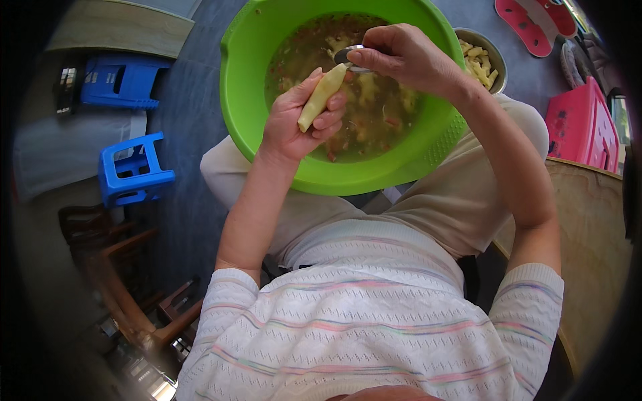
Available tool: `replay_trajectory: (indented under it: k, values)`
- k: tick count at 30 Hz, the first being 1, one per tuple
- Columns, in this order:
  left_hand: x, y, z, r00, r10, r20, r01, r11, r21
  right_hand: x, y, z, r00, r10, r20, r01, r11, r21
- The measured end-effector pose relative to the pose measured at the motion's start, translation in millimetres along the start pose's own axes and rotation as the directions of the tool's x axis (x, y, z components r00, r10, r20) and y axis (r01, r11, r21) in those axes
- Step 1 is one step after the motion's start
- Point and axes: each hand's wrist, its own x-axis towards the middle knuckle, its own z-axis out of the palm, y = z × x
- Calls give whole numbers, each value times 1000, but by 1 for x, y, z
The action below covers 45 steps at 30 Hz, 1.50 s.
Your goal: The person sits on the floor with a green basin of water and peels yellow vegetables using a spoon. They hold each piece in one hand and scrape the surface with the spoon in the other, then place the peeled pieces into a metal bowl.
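Note:
My left hand (288,120) grips a pale yellow, peeled piece of ginger root (321,100) that slants up and to the right. In my right hand (414,60) is a metal spoon (346,54), its edge at the upper tip of the root. Both hands are over a large green plastic basin (243,105) between my knees. Cloudy brown water fills its bottom, with knobbly ginger pieces (368,90) and reddish scraps in it. The spoon's handle is mostly hidden in my right hand.
Beyond my right wrist, a metal bowl (501,62) holds several peeled pieces. Two blue plastic stools (138,175) are on the left. A pink plastic stool (572,120) and a red-and-white plastic item (539,30) lie right, above a wooden panel (587,225). Wooden chair parts (125,295) show lower left.

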Motion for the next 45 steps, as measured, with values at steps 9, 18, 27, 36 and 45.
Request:
replay_trajectory:
  k: [9,18,27,36,45]
  values:
    - [59,-7,-54,983,148,-108,171,-522,835,18,36,-4,861,350,369,55,658,-751]
    - [55,9,-24,956,293,-20,138,-391,910,22,40,-2,859,295,419,89,719,-690]
    - [66,1,17,762,593,261,-92,-299,950,25,45,-39,984,110,138,-97,990,-100]
    - [98,-9,46,710,660,244,-298,-32,954,12,41,-61,950,263,167,-309,730,609]
    - [143,-25,36,924,362,126,-286,432,855,-18,75,-144,901,433,-3,-250,525,813]
